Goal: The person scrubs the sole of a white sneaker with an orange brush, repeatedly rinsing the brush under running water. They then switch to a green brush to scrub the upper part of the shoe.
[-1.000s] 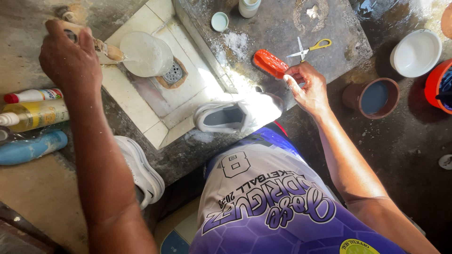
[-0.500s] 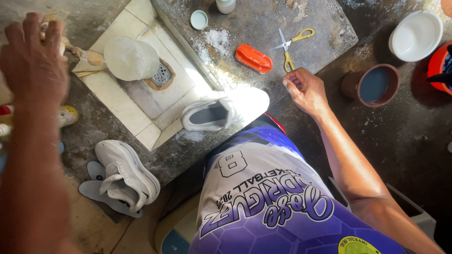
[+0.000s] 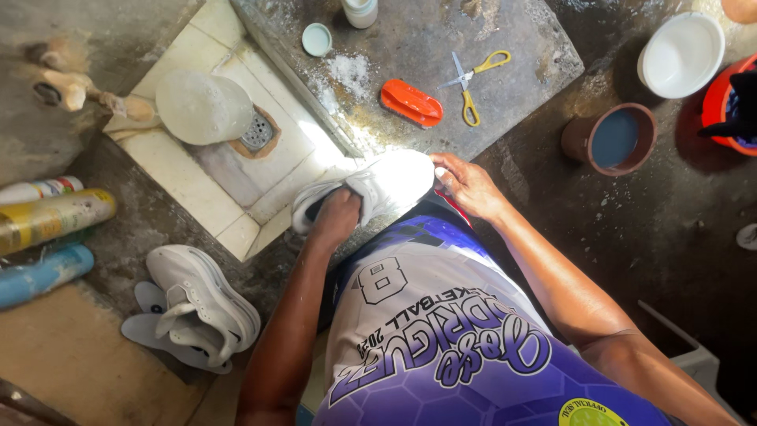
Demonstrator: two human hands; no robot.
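Both hands were on one white sneaker [image 3: 378,189] at the centre of the frame, where it lay on the edge of a grey concrete slab [image 3: 418,47]. Left hand [image 3: 337,217] was pushed into the shoe opening from below, fingers hidden inside, so its grip could not be judged beyond being closed around the collar area. Right hand [image 3: 467,183] was pressed against the toe end of the same sneaker, fingers curled on its sunlit side.

Above the sneaker on the slab lay an orange scrub brush [image 3: 411,102], and just right of it a pair of yellow-handled scissors [image 3: 473,83], blades apart. A small pale lid [image 3: 317,39] sat at the upper middle, near a patch of white powder [image 3: 343,71].

Upper left of the sneaker, a tiled drain basin [image 3: 181,181] held a translucent bowl [image 3: 201,106] beside a round drain grate [image 3: 257,130]. A second white sneaker [image 3: 201,304] rested on loose insoles [image 3: 150,331] at the lower left. Spray cans [image 3: 47,221] lay at the left edge. At the upper right stood a brown pot of water [image 3: 611,138] and a white bowl [image 3: 680,55].
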